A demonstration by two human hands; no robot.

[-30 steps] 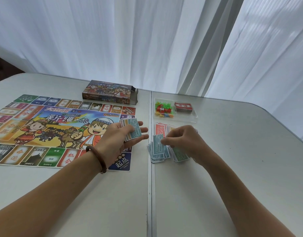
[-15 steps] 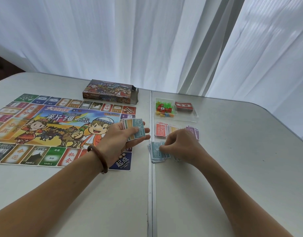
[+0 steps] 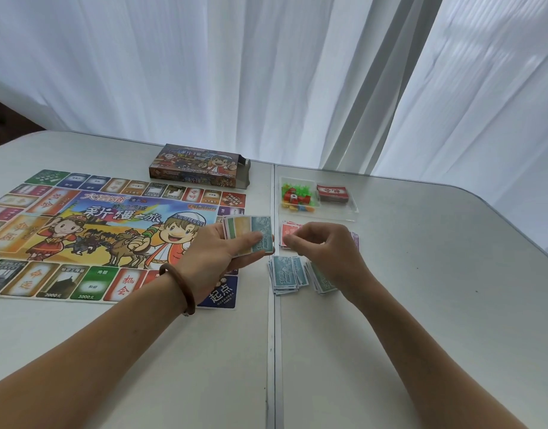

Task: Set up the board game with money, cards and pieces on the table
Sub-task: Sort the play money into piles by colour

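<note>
Two hands work over the white desk (image 3: 436, 289). The left hand (image 3: 218, 253) holds a fanned stack of paper notes (image 3: 246, 233), green, yellow and blue faces showing. Its grip is clamped on them, thumb laid across the top blue note, above the right edge of the game board (image 3: 111, 230). A brown bracelet (image 3: 181, 287) circles that wrist.

The right hand (image 3: 323, 247) sits just above the red notes (image 3: 286, 235) with fingers curled; whether its grip has closed on a note cannot be told. Purple notes (image 3: 355, 239) peek out beyond its knuckles. Nearer the person lie blue notes (image 3: 284, 274) and, partly under the wrist, green notes (image 3: 323, 281).

Farther back, a clear tray (image 3: 351, 213) carries small plastic pieces (image 3: 297, 198) and a red card deck (image 3: 333, 193). The game box (image 3: 201, 165) lies behind the board.
</note>
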